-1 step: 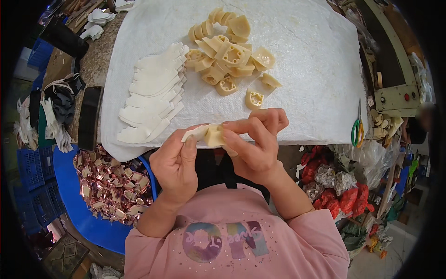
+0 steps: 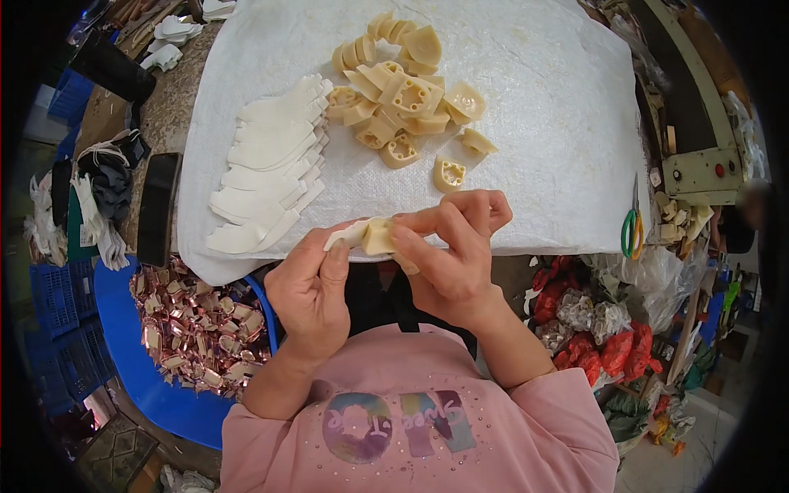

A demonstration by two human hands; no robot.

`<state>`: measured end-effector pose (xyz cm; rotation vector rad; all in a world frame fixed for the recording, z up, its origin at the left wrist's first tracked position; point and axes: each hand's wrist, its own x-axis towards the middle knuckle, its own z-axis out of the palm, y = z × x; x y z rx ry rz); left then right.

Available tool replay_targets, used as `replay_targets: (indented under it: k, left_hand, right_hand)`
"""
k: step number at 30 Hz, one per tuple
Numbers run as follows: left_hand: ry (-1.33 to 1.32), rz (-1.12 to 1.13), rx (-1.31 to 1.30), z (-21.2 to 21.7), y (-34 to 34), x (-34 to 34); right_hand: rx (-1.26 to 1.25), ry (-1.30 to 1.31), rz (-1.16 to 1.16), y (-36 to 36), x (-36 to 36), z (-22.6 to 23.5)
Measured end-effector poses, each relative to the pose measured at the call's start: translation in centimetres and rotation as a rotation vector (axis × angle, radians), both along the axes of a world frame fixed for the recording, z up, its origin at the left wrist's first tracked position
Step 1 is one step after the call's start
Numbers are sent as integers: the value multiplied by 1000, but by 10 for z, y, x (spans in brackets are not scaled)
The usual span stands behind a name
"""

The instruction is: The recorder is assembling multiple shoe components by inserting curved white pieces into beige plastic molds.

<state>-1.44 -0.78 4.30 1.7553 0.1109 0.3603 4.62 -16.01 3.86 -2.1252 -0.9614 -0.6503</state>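
Note:
Close to the table's front edge, my right hand (image 2: pixel 456 251) grips a small cream plastic shoe heel (image 2: pixel 379 237) between thumb and fingers. A white strip (image 2: pixel 349 236) runs from the heel to my left hand (image 2: pixel 311 283), whose thumb and forefinger pinch its other end. How far the strip wraps behind the heel is hidden. Just beyond my right hand sits a single hollow heel (image 2: pixel 449 175). Farther back lies a heap of similar cream heels (image 2: pixel 411 97). Overlapping white cut strips (image 2: pixel 267 168) are laid out in a row on the left.
A white woven sheet (image 2: pixel 542 140) covers the table. Scissors (image 2: pixel 632 230) with green and orange handles lie at its right edge, a dark phone (image 2: pixel 159 209) at the left. Below left stands a blue tub (image 2: pixel 148 394) of shiny pinkish pieces; red and clear plastic bags (image 2: pixel 612 353) crowd the lower right.

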Motion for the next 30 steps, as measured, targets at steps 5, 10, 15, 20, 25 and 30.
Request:
replay_targets:
  k: [5,10,15,20,25,30]
  left_hand:
    - [23,-11,133,-10,-3,-1]
    - [-78,-59,371,-15,-3,1]
    - [-153,-62,433,-15,-4,4]
    - [-41,-75,32,-31,4,-2]
    - [-228,-151,2,-42,4,6]
    - [-295,-154,251,-33,2,10]
  right_hand:
    - [-205,148,-18,0,-4,7]
    - [-294,134,66,1,-1,5]
    - [-215,186,101,-1,3,-9]
    - [7,277,186,-5,5,-17]
    - [165,495,353,-8,-1,-17]
    - [80,551,392,-12,-3,-18]
